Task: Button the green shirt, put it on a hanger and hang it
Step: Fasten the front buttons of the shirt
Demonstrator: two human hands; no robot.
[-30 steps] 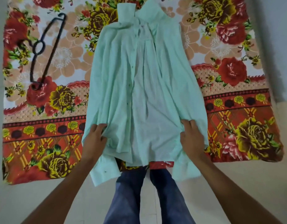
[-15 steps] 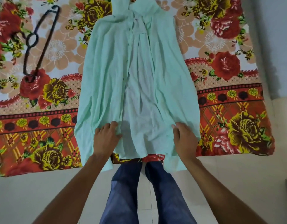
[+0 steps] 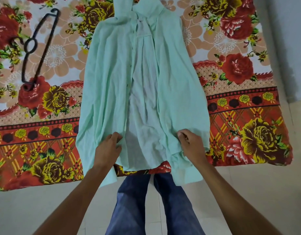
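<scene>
1. Position. The green shirt [image 3: 105, 92] lies face up and unbuttoned on the floral sheet [image 3: 239, 124], which is spread on the floor [image 3: 248, 192]. The collar [image 3: 146, 9] points to 12 o'clock and the hem to 6 o'clock, and the pale inner back shows between the two front panels.
2. Hand state. The left hand [image 3: 108, 148] has its fingers curled into the inner edge of the panel on its side, near the hem. The right hand [image 3: 191, 145] pinches the inner edge of the opposite panel with bent fingers. Both hands hold cloth and nothing else.
3. Step in hand (judged). Align the two front edges before buttoning.
4. Procedure.
   - Draw both edges toward the centre line together, keeping the hems level at 6 o'clock.
   - Lay the buttonhole edge over the button edge without twisting either panel.
   - Smooth the folds running toward 12 o'clock so that each button meets its own hole.
   - Fasten from one end and proceed in order, since a skipped hole offsets every later one.
5. Caution. The cloth looks thin and loose, so pull lightly or the far end will shift on the sheet.
6. Count.
   - Shirt: one.
   - Hanger [image 3: 45, 45]: one, black, lying at 10 o'clock from the shirt, well apart and untouched.
   - Sheet: one.
   - Hands: two.
   - Buttons [image 3: 130, 66]: a few dark dots along the left-hand edge, too small to count reliably.
</scene>
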